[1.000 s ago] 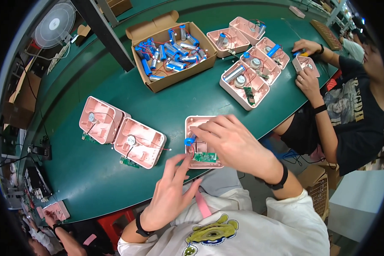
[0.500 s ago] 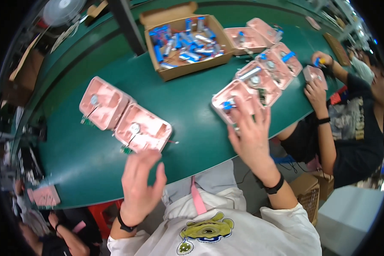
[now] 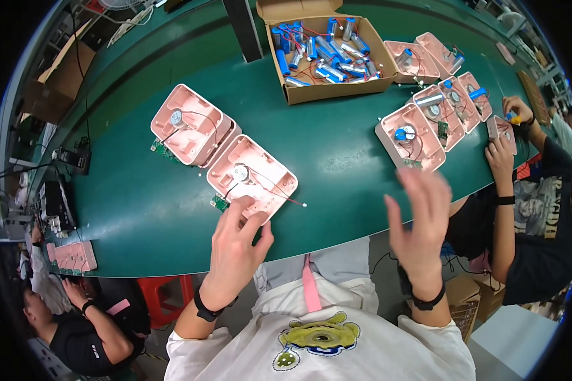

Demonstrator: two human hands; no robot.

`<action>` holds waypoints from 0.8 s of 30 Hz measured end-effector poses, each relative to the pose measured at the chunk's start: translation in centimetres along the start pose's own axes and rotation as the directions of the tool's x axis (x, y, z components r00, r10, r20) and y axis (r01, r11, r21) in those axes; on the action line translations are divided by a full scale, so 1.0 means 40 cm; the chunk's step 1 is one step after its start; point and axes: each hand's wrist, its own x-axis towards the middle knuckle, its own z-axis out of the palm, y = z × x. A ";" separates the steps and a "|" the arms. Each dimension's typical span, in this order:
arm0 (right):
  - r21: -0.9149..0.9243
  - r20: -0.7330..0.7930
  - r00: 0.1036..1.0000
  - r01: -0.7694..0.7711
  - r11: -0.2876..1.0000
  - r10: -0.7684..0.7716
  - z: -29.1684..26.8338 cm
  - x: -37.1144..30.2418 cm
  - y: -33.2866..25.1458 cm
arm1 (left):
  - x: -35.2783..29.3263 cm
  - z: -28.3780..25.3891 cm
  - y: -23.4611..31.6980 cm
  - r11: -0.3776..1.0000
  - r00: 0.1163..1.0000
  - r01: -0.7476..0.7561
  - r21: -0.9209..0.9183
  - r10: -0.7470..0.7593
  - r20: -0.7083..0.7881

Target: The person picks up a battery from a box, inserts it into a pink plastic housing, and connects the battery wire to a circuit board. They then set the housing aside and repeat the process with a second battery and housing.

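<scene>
The left hand (image 3: 238, 244), fingers loosely spread, touches the near edge of a pink casing (image 3: 254, 179) at its 12 o'clock, while the right hand (image 3: 419, 219) hovers open and empty above the green bench (image 3: 337, 159).

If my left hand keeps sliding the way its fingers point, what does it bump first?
Your left hand points up and slightly right across the green table. Its fingertips already seem to touch the near pink plastic square shell, so that comes first, though contact is hard to confirm.

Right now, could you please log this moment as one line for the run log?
left hand: fingers on near pink housing | right hand: open, empty, raised over table edge | cardboard box: blue cells
</scene>
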 end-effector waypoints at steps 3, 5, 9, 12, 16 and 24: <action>0.379 0.182 0.983 -0.043 0.925 -0.028 0.058 -0.010 -0.063 | -0.012 0.025 0.013 0.996 0.996 -0.089 -0.011 0.089 -0.011; 0.417 0.177 0.979 0.018 0.909 -0.101 0.100 -0.029 -0.069 | -0.008 0.025 0.016 0.991 0.991 -0.136 -0.013 0.136 -0.016; 0.503 0.146 0.956 0.150 0.851 -0.254 0.108 -0.027 -0.069 | 0.012 0.023 0.035 0.975 0.975 -0.205 -0.086 0.211 0.072; 0.508 0.120 0.968 0.131 0.852 -0.220 0.091 -0.008 -0.064 | 0.058 0.017 0.018 0.940 0.937 -0.303 -0.154 0.324 0.131; 0.495 0.204 0.932 0.167 0.853 -0.300 0.088 0.006 -0.053 | 0.118 0.023 0.003 0.922 0.913 -0.340 -0.184 0.371 0.173; 0.520 0.207 0.917 0.192 0.833 -0.340 0.083 0.001 -0.024 | 0.264 -0.057 -0.006 0.886 0.918 -0.036 -0.462 0.213 0.336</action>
